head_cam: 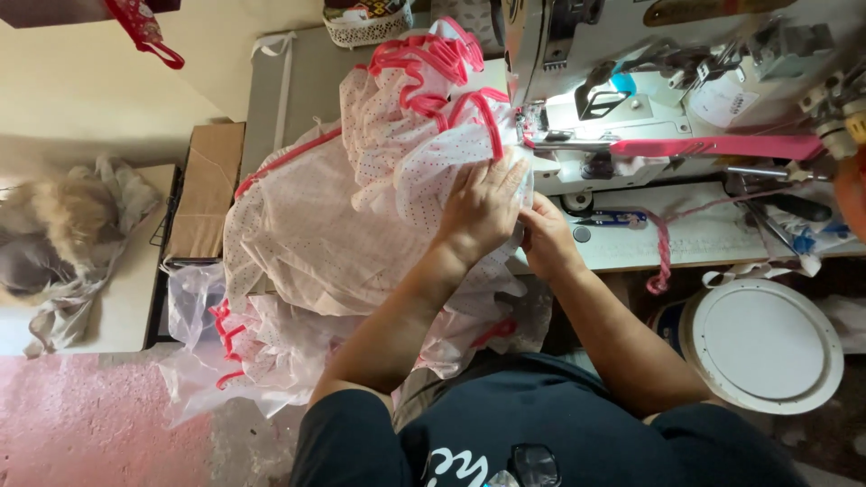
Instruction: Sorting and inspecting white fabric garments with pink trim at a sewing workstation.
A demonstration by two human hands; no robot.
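1. The left hand (483, 206) lies flat on the fabric (361, 198), fingers spread and pressing it down beside the sewing machine (631, 108).
2. The right hand (544, 236) sits just beside the left, half hidden under it; its fingers curl into the fabric edge, but I cannot tell how tightly they pinch.
3. The fabric is thin, white and finely dotted, gathered into ruffles edged with pink binding. It heaps over the table (298, 81) left of the machine and spills towards the floor.
4. A flat pink tape (722, 146) runs across the machine's white metal body.
5. Small blue snips (622, 218) lie on the bed.
6. A round white lid (762, 347) sits lower right.
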